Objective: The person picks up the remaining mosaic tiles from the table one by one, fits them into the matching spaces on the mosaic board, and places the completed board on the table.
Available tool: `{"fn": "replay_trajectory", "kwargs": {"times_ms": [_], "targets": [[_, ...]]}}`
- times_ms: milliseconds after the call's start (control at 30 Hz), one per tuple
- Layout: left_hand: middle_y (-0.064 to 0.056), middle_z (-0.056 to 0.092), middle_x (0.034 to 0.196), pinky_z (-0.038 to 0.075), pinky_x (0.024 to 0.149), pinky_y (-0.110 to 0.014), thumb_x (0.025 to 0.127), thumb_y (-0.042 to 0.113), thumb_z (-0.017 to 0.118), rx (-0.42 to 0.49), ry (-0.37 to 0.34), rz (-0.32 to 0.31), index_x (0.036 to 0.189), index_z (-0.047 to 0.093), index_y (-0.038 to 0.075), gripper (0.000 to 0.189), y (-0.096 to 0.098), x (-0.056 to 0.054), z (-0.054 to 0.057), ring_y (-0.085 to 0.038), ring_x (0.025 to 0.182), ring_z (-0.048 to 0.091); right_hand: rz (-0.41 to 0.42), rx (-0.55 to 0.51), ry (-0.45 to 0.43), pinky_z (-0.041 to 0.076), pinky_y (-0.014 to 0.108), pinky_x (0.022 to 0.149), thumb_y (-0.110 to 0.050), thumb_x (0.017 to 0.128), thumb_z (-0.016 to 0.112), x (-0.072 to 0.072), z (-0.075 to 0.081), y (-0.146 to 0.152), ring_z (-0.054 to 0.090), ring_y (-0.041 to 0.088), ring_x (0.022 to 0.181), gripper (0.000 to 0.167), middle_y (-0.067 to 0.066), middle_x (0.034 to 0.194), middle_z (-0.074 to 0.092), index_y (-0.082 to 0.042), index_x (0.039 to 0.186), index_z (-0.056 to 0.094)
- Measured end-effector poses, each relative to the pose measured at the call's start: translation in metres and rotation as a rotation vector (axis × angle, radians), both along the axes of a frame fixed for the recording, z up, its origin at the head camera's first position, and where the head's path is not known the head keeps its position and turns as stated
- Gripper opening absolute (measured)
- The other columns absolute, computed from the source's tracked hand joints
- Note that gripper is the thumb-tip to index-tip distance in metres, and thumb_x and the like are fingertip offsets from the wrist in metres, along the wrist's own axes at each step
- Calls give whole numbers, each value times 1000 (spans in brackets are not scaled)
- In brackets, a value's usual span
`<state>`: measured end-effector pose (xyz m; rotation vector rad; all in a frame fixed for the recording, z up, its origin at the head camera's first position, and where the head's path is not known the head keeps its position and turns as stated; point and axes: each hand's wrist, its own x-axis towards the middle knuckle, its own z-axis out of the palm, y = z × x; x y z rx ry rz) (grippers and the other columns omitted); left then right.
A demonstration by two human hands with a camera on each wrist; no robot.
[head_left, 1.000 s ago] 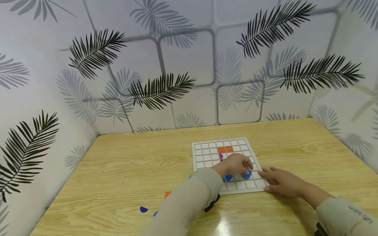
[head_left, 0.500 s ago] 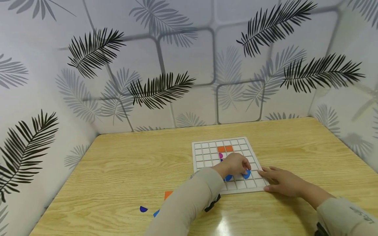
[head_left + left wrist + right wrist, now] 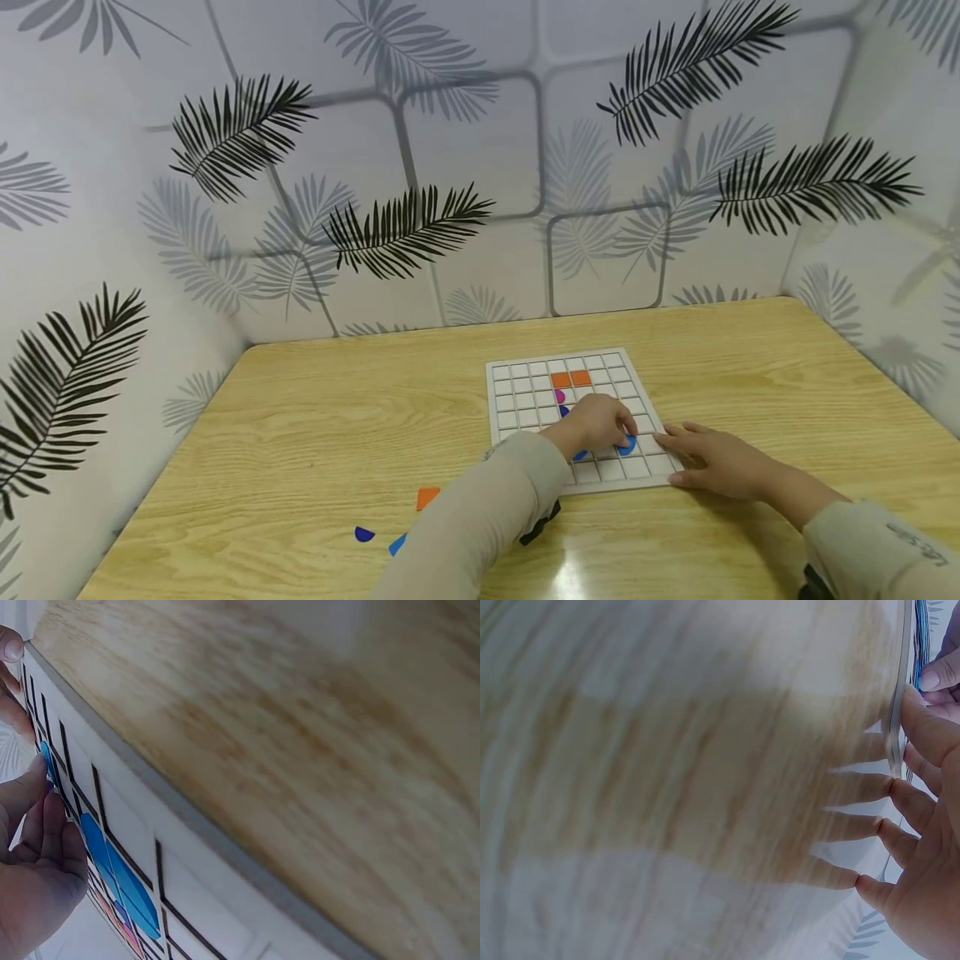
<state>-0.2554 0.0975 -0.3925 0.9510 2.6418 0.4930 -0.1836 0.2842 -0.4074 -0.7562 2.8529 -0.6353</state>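
Observation:
A white grid board lies flat on the table. Over its near right part, my left hand pinches a blue rounded tile between thumb and fingers, against the squares. Another blue tile sits just left of it, partly behind the hand; the left wrist view shows this blue shape split by a grid line. My right hand rests at the board's right edge with fingers spread, the thumb at the near corner. Two orange squares, a magenta half-round tile and a dark blue tile occupy other squares.
Left of the board, on the wooden table, lie loose pieces: an orange tile, a dark blue half-round tile and a light blue tile, near my left sleeve. A leaf-patterned wall borders the table's back.
The blue tile under my left fingers has turned slightly and shifted a little. My left hand has lowered slightly, showing more of the dark blue tile. The right hand stays put.

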Motion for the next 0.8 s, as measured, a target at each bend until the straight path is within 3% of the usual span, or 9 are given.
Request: {"fn": "replay_trajectory", "kwargs": {"times_ms": [600, 800], "targets": [[10, 57, 79, 37, 65, -13, 78, 21, 64, -74, 43, 16, 91, 63, 17, 13, 4, 6, 5, -2, 74, 50, -8, 8, 5, 27, 57, 85, -44, 78, 56, 3, 4, 0, 29, 47, 114, 63, 24, 125, 40, -1, 123, 47], [8, 57, 79, 39, 62, -15, 78, 19, 65, 24, -6, 49, 93, 62, 14, 17, -5, 2, 9, -3, 72, 50, -11, -3, -9, 27, 58, 85, -46, 77, 56, 1, 4, -2, 28, 47, 114, 65, 25, 125, 39, -2, 123, 46]]}}
